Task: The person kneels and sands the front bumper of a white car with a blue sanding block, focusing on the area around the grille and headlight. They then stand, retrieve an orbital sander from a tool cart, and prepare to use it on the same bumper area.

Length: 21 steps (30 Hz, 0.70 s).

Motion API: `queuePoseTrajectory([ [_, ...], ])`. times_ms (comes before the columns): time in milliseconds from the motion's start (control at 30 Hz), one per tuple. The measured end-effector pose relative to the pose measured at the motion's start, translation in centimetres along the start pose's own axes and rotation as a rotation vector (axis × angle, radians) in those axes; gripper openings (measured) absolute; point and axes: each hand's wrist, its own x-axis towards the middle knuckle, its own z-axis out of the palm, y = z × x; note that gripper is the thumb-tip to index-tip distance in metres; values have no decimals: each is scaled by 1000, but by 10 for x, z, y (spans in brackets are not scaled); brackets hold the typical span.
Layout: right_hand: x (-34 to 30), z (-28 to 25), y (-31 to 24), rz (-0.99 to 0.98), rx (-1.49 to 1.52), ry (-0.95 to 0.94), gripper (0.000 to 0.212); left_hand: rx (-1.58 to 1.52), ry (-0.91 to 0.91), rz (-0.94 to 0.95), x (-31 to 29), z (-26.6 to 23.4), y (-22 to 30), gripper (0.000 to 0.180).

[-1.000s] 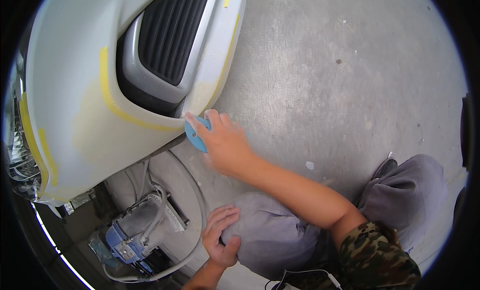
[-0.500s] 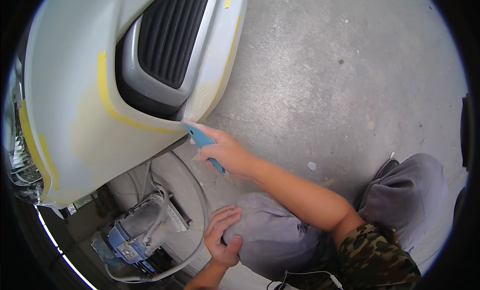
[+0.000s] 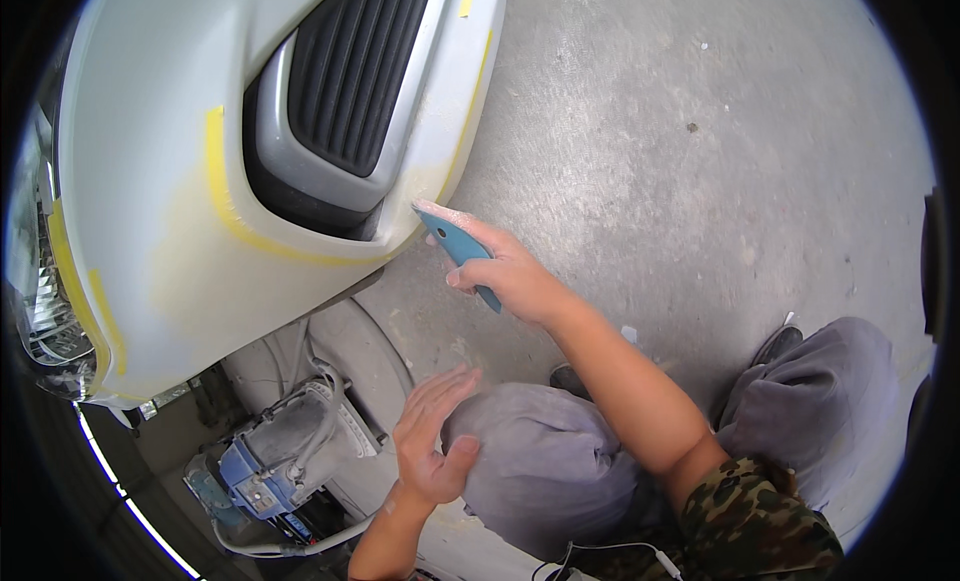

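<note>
A white car bumper [image 3: 270, 291] fills the upper left, with yellow tape [image 3: 222, 186] along the rim of a recess. That recess holds a black slatted grille [image 3: 350, 81] in a silver surround [image 3: 275, 111]. My right hand [image 3: 518, 279] is closed round a flat blue tool [image 3: 462, 249] with a round hole near its far end. The tool's tip and my dusty fingertips lie at the bumper's lower edge; whether they press on it I cannot tell. My left hand [image 3: 432, 441], fingers stretched out, is beside my left knee [image 3: 540, 451], holding nothing.
A blue and grey machine [image 3: 265, 471] with a grey hose [image 3: 385, 331] stands on the floor below the bumper. The headlight [image 3: 45, 321] shows at the far left. Grey concrete floor [image 3: 650, 181] spreads to the right, with a shoe [image 3: 780, 341] by my right knee.
My right hand has moved right and up with the blue tool, from the recess's corner to the bumper's lower outer edge. The left hand's fingers have straightened and lifted from the knee.
</note>
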Motion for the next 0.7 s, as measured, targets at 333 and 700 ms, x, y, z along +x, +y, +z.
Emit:
queuePoseTrajectory([
  [333, -14, -22, -9, -78, 358, 170, 77, 1360, -300, 172, 98, -9, -51, 90],
  [700, -19, -46, -34, -250, 519, 267, 78, 1119, -22, 169, 115, 52, -88, 94],
])
